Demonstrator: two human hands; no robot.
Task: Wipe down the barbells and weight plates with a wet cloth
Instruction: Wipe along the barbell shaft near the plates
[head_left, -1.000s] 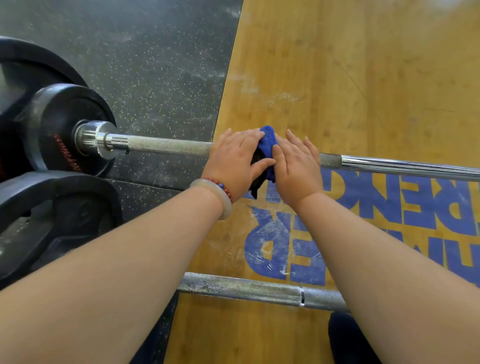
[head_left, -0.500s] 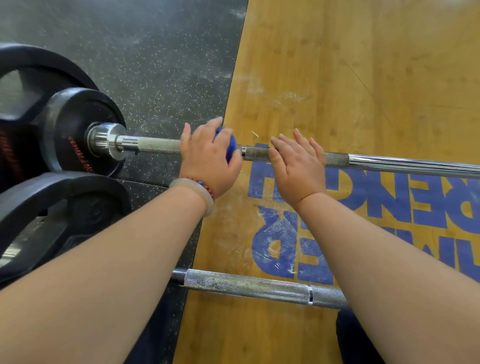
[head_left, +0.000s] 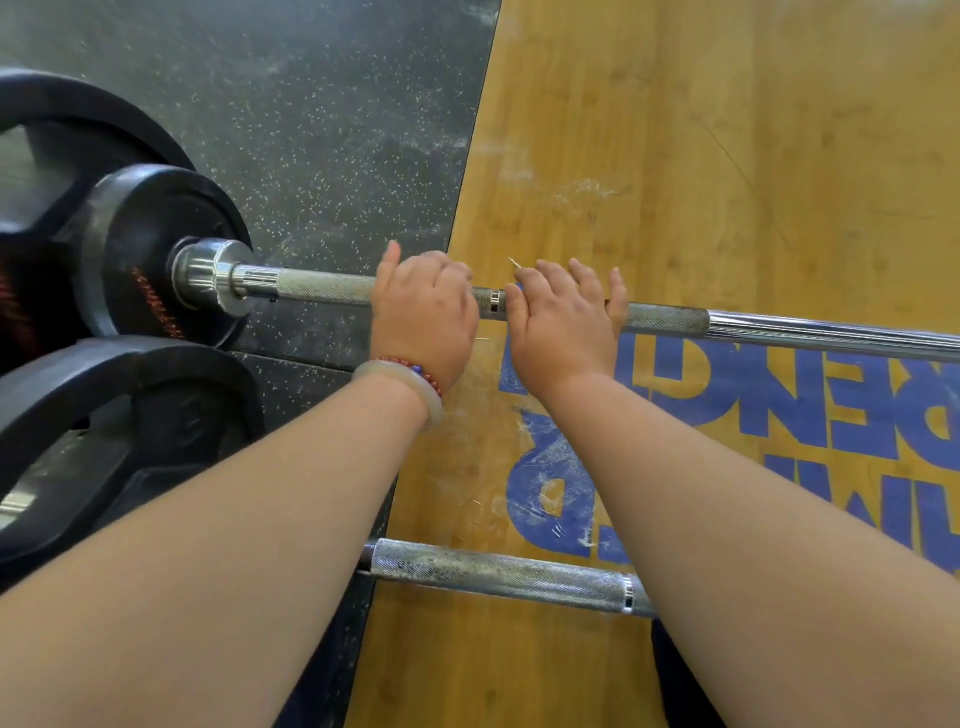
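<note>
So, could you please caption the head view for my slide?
Left hand grips the loaded barbell near its black weight plates, right hand rests on it alongside; cloth out of sight.

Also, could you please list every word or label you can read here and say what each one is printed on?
"ENG": upside-down blue letters painted on the wooden platform, beside the far barbell; the rest is cut off or hidden by the right hand.
"R": last letter of the nearer blue row; the rest lies under the right forearm.
Red marking on the small weight plate: too blurred to read.
</note>
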